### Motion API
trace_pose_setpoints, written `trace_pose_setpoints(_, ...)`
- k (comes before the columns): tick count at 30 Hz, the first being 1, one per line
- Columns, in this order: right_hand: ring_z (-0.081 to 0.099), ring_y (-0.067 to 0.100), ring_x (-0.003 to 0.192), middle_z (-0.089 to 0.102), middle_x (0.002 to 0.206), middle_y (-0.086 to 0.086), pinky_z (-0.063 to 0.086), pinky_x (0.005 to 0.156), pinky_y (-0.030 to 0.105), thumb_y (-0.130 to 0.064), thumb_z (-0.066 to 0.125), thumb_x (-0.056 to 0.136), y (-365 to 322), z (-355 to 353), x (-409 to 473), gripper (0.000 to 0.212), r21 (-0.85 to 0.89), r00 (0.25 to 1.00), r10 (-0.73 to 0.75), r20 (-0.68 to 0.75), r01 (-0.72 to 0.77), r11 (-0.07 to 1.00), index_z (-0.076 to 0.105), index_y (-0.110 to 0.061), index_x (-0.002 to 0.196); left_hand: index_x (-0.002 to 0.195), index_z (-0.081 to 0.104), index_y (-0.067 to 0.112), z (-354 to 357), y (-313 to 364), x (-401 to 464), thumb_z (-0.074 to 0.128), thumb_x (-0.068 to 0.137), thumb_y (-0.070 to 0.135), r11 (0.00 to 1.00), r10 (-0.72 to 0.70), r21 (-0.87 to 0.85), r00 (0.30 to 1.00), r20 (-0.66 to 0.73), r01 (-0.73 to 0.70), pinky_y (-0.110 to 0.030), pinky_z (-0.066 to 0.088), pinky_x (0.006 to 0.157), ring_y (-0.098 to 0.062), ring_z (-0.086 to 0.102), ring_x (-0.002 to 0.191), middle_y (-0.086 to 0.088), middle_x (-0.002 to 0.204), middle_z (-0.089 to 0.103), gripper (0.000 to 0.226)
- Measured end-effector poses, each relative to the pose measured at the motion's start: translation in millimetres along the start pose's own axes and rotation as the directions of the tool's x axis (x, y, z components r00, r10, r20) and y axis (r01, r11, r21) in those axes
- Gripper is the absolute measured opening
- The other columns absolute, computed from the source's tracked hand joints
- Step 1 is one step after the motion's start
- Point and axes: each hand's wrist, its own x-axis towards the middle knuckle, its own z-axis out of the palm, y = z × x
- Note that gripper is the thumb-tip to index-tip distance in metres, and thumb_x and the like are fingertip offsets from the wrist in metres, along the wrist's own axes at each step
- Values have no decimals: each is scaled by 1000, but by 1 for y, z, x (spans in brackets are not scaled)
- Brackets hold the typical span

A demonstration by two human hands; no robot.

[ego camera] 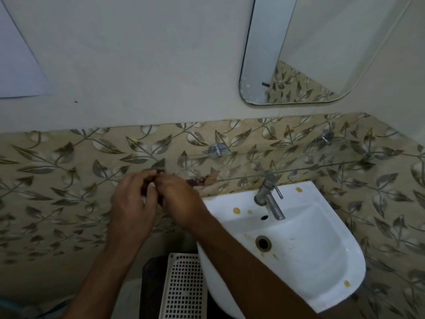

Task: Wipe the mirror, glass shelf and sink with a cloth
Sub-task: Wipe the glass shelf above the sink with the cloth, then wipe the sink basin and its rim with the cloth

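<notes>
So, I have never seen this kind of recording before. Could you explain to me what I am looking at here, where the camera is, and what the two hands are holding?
There is no machine here. A person wears one wide-angle camera on the head, so the single picture looks forward and down at that person's own arms.

The left hand and the right hand meet in front of the leaf-patterned wall tiles. Together they hold a small dark cloth, mostly hidden by the fingers; one end sticks out to the right.

To the right is a white sink with yellowish stains and a metal tap. Above it, a clear glass shelf is fixed to the wall, and higher up hangs a mirror. Below, beside the sink, stands a white perforated basket.

No wiping is under way.
</notes>
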Motion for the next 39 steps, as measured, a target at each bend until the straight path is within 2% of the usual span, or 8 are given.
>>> trace_pose_setpoints(5, 65, 22, 105, 72, 113, 12, 44, 95, 26, -19, 50, 100, -13, 9, -82, 29, 240, 964, 267, 3, -259, 935, 71, -4, 114, 111, 66, 16, -1, -30, -56, 51, 102, 18, 999, -27, -45, 1000, 15, 28, -31, 45, 86, -14, 55, 98, 0, 106, 61, 18)
trace_pose_setpoints(10, 63, 3, 68, 69, 75, 0, 48, 65, 25, -50, 45, 98, 28, 13, -169, 45, 390, 614, 789, -18, -723, 571, 62, -14, 77, 102, 59, 40, 37, -53, -123, 59, 97, 13, 954, -253, -55, 892, 374, 294, -36, 47, 87, -26, 65, 101, 5, 106, 61, 27)
trace_pose_setpoints(14, 68, 20, 74, 68, 74, 11, 56, 71, 42, -56, 48, 98, 46, 5, -184, 60, 424, 521, 854, -11, -771, 475, 60, -2, 76, 133, 48, 43, 72, -44, -146, 49, 101, 43, 953, -199, -85, 810, 551, 292, -29, 43, 109, -3, 53, 121, 28, 130, 50, 32)
trace_pose_setpoints(19, 71, 13, 80, 72, 84, 3, 58, 78, 32, -57, 62, 90, 38, -3, -171, 45, 380, 528, 836, 152, -812, 444, 68, -13, 85, 103, 65, 29, 98, -30, -150, 52, 102, 18, 788, -286, -206, 641, 713, 580, -10, 49, 76, -7, 67, 98, 13, 102, 70, 17)
trace_pose_setpoints(24, 73, 31, 81, 72, 106, 11, 58, 63, 41, -43, 81, 80, 49, -23, -196, 47, 580, 348, 808, 476, -815, 9, 61, -23, 118, 93, 71, 17, 113, -36, -152, 59, 99, 18, 576, -478, -280, 595, 647, 768, -20, 53, 69, -13, 72, 84, 1, 87, 76, 14)
trace_pose_setpoints(28, 65, 28, 67, 74, 91, 17, 52, 61, 36, -44, 77, 84, 53, -25, -215, 35, 468, 351, 787, 507, -879, 91, 71, -25, 113, 96, 67, 25, 123, -23, -150, 59, 99, 18, 544, -503, -380, 654, 565, 748, -16, 52, 74, -12, 70, 91, 5, 94, 73, 11)
trace_pose_setpoints(33, 72, 20, 80, 75, 100, 4, 60, 71, 34, -7, 73, 88, 91, -31, -186, 30, 610, 455, 887, 82, -727, 316, 72, -22, 114, 116, 50, 53, 142, -4, -124, 58, 99, 21, 707, -219, -420, 741, 635, 569, -7, 46, 82, 10, 61, 103, 24, 117, 61, 37)
trace_pose_setpoints(39, 65, 18, 92, 69, 102, 4, 57, 88, 35, -5, 57, 94, 198, -27, -127, 17, 273, 544, 793, -272, -747, 606, 68, -17, 99, 157, 16, 36, 171, -2, -84, 55, 101, 27, 926, 36, -253, 600, 799, 281, -19, 21, 116, 0, 26, 141, 18, 160, 23, 69)
